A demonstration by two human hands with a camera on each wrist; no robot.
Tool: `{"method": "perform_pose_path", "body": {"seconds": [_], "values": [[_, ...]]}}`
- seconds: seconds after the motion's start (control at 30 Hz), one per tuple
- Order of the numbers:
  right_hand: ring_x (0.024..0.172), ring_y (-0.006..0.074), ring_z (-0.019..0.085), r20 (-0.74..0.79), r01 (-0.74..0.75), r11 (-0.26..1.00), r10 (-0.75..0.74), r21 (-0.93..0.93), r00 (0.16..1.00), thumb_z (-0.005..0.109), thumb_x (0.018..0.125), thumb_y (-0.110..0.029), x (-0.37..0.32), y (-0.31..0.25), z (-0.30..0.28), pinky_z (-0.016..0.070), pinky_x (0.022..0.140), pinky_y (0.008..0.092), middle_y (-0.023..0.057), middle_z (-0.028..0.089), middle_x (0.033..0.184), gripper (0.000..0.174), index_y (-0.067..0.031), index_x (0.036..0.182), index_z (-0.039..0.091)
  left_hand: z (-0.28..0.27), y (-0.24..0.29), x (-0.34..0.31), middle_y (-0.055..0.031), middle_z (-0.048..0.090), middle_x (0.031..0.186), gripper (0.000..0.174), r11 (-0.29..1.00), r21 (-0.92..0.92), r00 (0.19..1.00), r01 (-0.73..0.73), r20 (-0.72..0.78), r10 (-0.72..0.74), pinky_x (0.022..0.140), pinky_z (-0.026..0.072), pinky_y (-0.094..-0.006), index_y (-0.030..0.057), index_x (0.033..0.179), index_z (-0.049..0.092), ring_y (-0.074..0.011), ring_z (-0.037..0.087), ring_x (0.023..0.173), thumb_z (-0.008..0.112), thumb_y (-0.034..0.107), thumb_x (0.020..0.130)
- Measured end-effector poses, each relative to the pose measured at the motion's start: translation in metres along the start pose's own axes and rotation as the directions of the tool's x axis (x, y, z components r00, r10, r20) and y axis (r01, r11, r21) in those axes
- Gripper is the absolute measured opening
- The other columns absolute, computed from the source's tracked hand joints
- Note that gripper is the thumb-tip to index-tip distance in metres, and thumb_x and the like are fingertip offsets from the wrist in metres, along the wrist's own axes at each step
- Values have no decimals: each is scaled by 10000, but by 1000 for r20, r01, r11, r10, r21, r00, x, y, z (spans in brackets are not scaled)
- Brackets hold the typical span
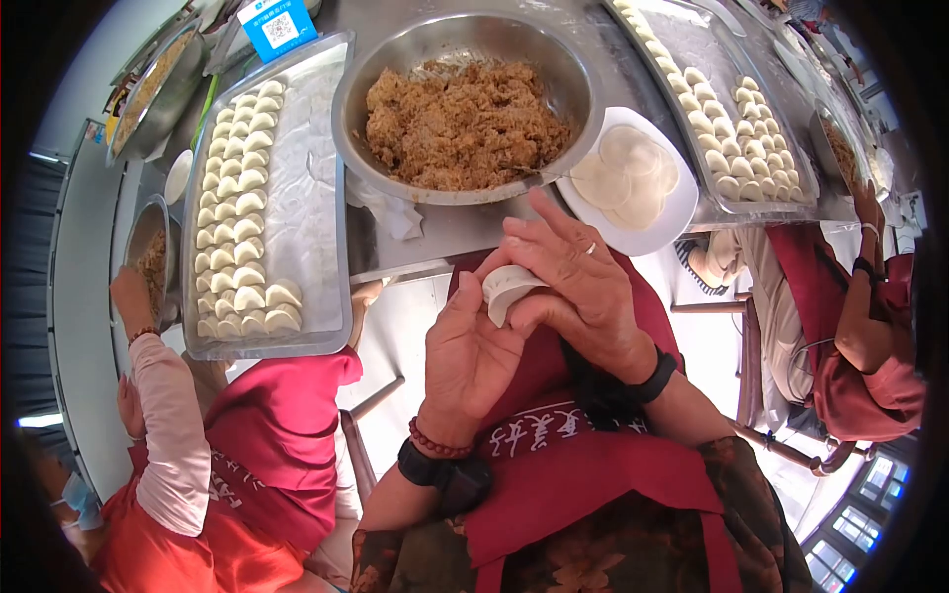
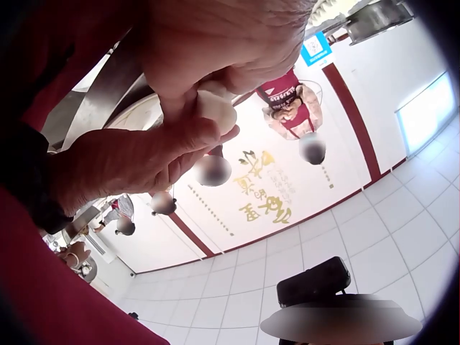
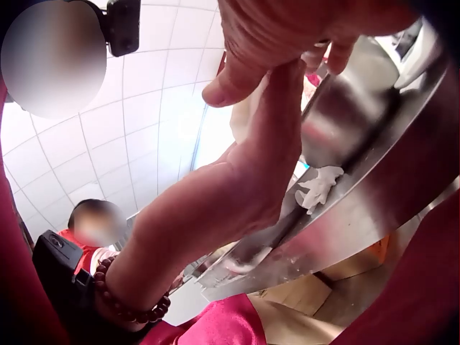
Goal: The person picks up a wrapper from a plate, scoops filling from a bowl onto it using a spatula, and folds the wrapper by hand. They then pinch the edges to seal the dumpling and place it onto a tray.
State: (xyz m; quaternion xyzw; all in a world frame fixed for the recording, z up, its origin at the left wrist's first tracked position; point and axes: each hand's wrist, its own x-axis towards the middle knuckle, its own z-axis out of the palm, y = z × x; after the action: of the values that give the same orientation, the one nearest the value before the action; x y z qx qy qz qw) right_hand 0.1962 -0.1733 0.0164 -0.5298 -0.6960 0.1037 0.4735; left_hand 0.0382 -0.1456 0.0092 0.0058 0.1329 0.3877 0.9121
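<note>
A white folded dumpling (image 1: 510,293) is held between both hands in front of the apron; it also shows in the left wrist view as a pale dumpling (image 2: 215,112). My left hand (image 1: 473,358), beaded at the wrist, grips it from the left with thumb and fingers. From the right, my right hand (image 1: 583,287), wearing a ring, pinches its edge. In the right wrist view, my right hand (image 3: 302,43) and left hand (image 3: 248,169) meet around the dumpling and hide most of it.
Ahead stands a metal bowl (image 1: 593,109) of brown filling, beside a white plate (image 1: 672,222) of round wrappers. Trays with rows of dumplings lie left (image 1: 314,198) and right (image 1: 717,49). A crumpled tissue (image 1: 395,212) lies below the bowl. People sit on both sides.
</note>
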Motion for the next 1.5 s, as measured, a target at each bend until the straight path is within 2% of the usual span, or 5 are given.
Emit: {"method": "perform_pose_path", "body": {"seconds": [0.23,0.57,0.83,1.03,1.5], "values": [[1328,331,510,24,0,1000,0,12,1000,723,792,-348,-5,8,1,416,1011,432,82,673,1238,445,-125,1176,685,-13,-2,0,-134,577,1301,478,998,-56,997,5,72,-1,1060,459,-408,-43,1389,439,-238,577,1170,386,312,1073],[1331,301,516,110,-78,962,51,262,993,721,829,-73,-10,10,3,425,1036,396,72,726,1117,192,-112,1018,723,-10,4,-1,-139,587,1281,544,997,77,990,-6,140,-5,1059,439,-408,-46,1339,507,-227,574,1151,318,394,1080],[1384,301,451,195,-247,928,196,280,961,712,820,-69,-7,0,2,415,1043,411,61,682,1227,156,-127,965,707,-2,11,-3,-135,580,1292,563,974,216,998,70,-6,-70,1040,452,-408,-21,1331,494,-225,574,1147,291,438,1077],[1373,328,454,315,78,996,-86,38,945,727,772,-145,0,-1,-5,406,1037,448,37,644,1259,156,-139,916,668,2,14,-5,-132,582,1279,574,936,326,988,137,-107,-107,996,464,-391,5,1286,520,-226,571,1150,276,478,1070],[1293,353,507,229,67,986,-101,152,968,689,826,-230,-18,14,0,418,1011,461,98,634,1231,270,-137,1078,664,-12,19,-6,-141,557,1316,580,948,235,976,215,-19,-216,1042,403,-518,31,1345,460,-302,522,1227,345,511,1042]]}}
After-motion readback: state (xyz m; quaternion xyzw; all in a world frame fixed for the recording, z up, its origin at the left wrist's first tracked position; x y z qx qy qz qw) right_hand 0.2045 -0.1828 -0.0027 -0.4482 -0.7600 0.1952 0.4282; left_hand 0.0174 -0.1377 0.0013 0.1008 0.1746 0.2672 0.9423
